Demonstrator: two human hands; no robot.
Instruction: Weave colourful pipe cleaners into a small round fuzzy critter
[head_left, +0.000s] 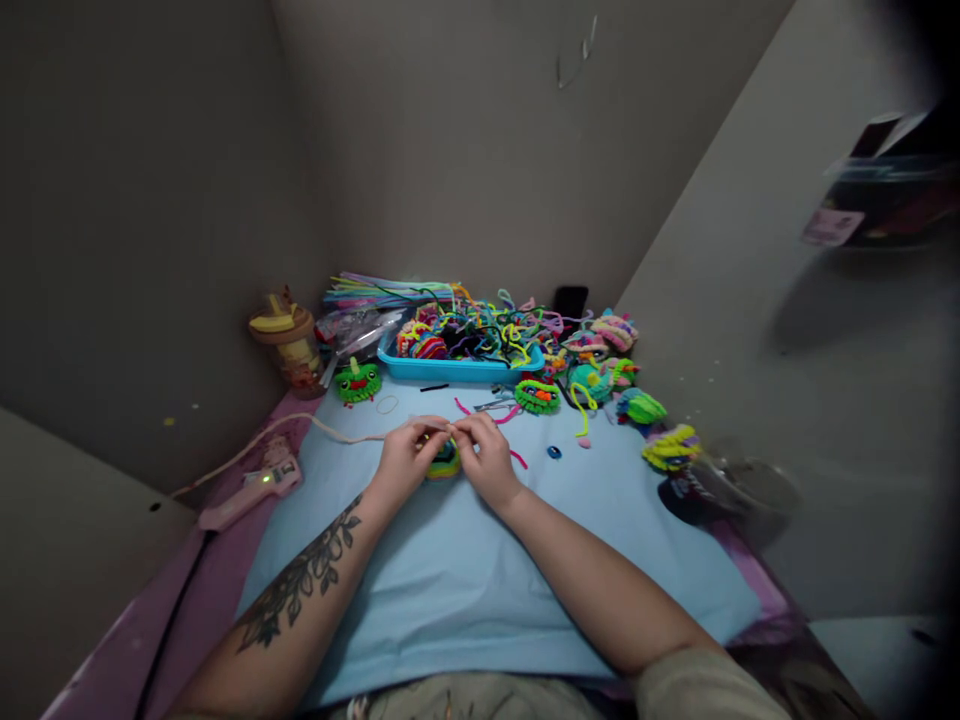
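Both my hands meet over the middle of a light blue cloth (pixel 465 580). My left hand (pixel 405 455) and my right hand (pixel 487 455) pinch the two ends of a thin pale pipe cleaner (pixel 439 426) between thumb and fingers. Just under the fingers lies a small round multicoloured pipe-cleaner figure (pixel 444 465), partly hidden by both hands. A pink pipe-cleaner piece (pixel 517 458) lies beside my right hand.
A blue tray (pixel 457 368) heaped with coloured pipe cleaners stands at the back. Finished fuzzy figures lie around it, a green one (pixel 358 382) on the left, several on the right (pixel 641 407). A pink glue gun (pixel 251 490) with its cord lies at the left edge. A cup (pixel 289 345) stands far left.
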